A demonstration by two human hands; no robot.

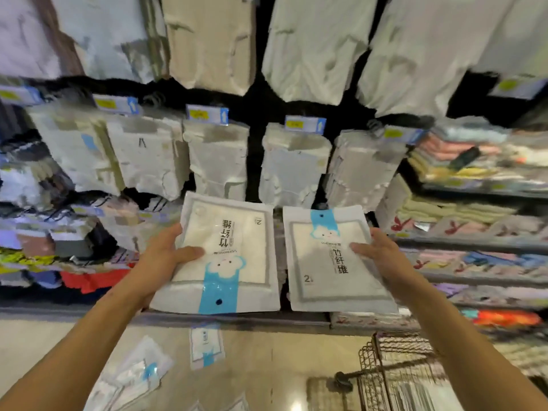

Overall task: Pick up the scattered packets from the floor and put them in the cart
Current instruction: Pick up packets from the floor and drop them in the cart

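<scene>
We hold one flat towel packet in each hand, both lifted off the floor and in front of the store shelves. Our left hand (pixel 166 256) has its grip closed on the left packet (pixel 225 256), thumb on the printed face and fingers behind its left edge; this packet's blue band points down toward us. Our right hand (pixel 376 256) has its grip closed on the right packet (pixel 332 262) at its right edge, thumb across the front; here the blue band sits at the top. The two packets hang side by side, nearly touching, their long axes running away from us.

What the next move turns on is the wire cart (pixel 394 375): it stands low and to our right, at the bottom right of the view, just under our right forearm. We judge the right hand to be much the nearer, so its packet should drop in first, while the left must cross over.

More packets (pixel 204 345) lie on the floor (pixel 35 351) below the bottom shelf edge, one centred and others (pixel 136 372) toward the lower left, well apart from the cart. We reckon the task is partway along.
</scene>
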